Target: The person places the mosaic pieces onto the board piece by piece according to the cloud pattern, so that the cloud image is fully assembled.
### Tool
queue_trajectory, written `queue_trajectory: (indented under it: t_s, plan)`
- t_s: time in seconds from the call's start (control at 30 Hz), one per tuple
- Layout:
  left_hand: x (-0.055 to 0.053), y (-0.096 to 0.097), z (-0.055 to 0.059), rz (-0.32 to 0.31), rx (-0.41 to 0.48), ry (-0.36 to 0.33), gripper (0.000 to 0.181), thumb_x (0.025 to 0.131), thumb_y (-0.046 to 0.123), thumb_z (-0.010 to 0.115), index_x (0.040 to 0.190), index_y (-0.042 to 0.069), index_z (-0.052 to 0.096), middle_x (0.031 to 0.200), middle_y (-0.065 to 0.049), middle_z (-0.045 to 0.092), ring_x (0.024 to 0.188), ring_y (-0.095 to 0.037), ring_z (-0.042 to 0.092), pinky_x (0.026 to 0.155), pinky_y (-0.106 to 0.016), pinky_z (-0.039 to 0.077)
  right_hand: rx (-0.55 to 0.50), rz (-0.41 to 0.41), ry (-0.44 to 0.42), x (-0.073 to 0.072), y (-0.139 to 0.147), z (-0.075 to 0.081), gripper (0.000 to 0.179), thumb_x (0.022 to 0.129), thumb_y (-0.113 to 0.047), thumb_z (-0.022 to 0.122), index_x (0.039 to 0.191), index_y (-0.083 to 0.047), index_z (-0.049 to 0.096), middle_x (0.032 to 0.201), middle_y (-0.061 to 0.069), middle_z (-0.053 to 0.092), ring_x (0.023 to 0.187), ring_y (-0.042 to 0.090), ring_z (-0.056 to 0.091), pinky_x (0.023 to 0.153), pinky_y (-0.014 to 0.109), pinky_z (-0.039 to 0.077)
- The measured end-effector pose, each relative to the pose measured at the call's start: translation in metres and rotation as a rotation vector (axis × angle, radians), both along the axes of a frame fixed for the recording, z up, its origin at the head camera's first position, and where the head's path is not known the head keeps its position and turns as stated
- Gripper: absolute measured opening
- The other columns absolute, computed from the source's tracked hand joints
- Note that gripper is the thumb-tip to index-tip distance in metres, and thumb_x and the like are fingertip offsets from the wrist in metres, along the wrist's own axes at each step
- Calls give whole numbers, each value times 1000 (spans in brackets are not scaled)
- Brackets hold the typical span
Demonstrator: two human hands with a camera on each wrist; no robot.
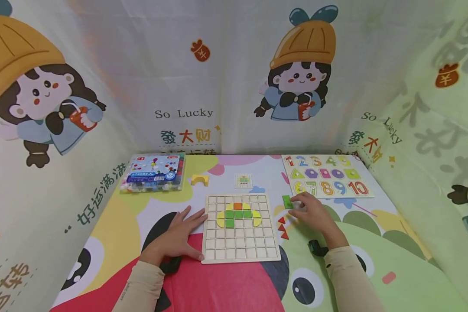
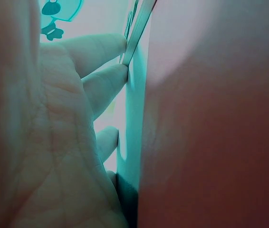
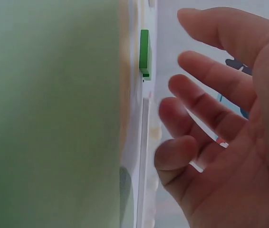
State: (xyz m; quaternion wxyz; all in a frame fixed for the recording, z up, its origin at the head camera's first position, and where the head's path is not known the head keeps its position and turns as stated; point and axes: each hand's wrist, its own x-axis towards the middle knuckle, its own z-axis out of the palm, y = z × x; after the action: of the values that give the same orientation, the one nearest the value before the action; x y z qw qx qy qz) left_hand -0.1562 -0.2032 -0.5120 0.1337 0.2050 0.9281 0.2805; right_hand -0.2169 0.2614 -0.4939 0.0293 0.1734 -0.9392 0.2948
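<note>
A wooden grid board (image 1: 239, 242) lies flat in the middle of the table. Set in its squares are several green squares (image 1: 238, 214), an orange square (image 1: 238, 206) and yellow rounded pieces (image 1: 220, 219). My left hand (image 1: 179, 236) is spread beside the board, thumb and fingertips at its left edge; the left wrist view shows fingers (image 2: 107, 85) against the table and the board's edge. My right hand (image 1: 312, 212) hovers next to green pieces (image 1: 287, 202) right of the board. In the right wrist view, loosely bent fingers (image 3: 201, 97) stay apart from the green piece (image 3: 145, 51).
Several red triangles (image 1: 284, 228) lie along the board's right side. Behind it are a small pattern card (image 1: 243, 180) and a yellow arch block (image 1: 199, 180). A clear box of coloured parts (image 1: 153, 172) stands back left, a number puzzle board (image 1: 327, 176) back right.
</note>
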Motion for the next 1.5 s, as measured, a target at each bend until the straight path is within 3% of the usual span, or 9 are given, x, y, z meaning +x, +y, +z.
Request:
queue_trajectory:
  t_s: [0.23,0.43,0.7,0.87,1.03,1.37,1.5]
  plan:
    - [4,1,-1,-1,-3,-20,122,62,61,93,165,24,39,177,1,26,165,-42,0,128,-73,0,63,56,-49,3,-3,-2,40,94,-17,78,130,0,72,119,17,63,95,23,56,81,40,51]
    - [5,1,-1,0,4,-17,122,62,60,93,165,25,39,177,2,26,165,-42,0,128,-73,0,128,45,-52,6,-6,-1,44,94,-19,79,133,-1,72,118,16,61,94,23,52,79,38,44]
    - [4,1,0,3,8,-15,121,62,58,94,165,24,39,177,2,26,165,-42,0,128,-73,-1,136,65,-20,4,-6,-1,34,94,-16,78,125,-1,75,126,19,66,100,27,59,89,49,53]
    - [4,0,-1,8,14,-13,122,62,59,93,165,24,39,177,2,26,165,-42,0,128,-73,-1,164,90,11,1,-8,0,40,94,-14,78,130,1,71,124,19,68,103,29,61,91,52,54]
    - [5,0,0,9,16,-20,121,62,58,94,165,25,39,177,1,26,165,-42,0,128,-73,-1,185,81,-11,3,-9,0,42,96,-17,77,134,0,69,122,18,66,106,31,60,93,54,55]
    - [3,0,1,10,7,-19,121,62,59,93,166,26,38,177,3,26,165,-41,0,128,-73,0,168,57,-12,1,-10,-3,22,93,-17,82,112,-7,77,110,9,66,94,21,57,86,45,53]
    - [2,1,2,12,11,-19,121,62,59,93,165,26,39,177,3,26,165,-41,-1,128,-73,0,169,55,-35,-1,-10,-2,20,94,-16,81,112,-7,78,104,5,67,88,16,57,81,41,54]
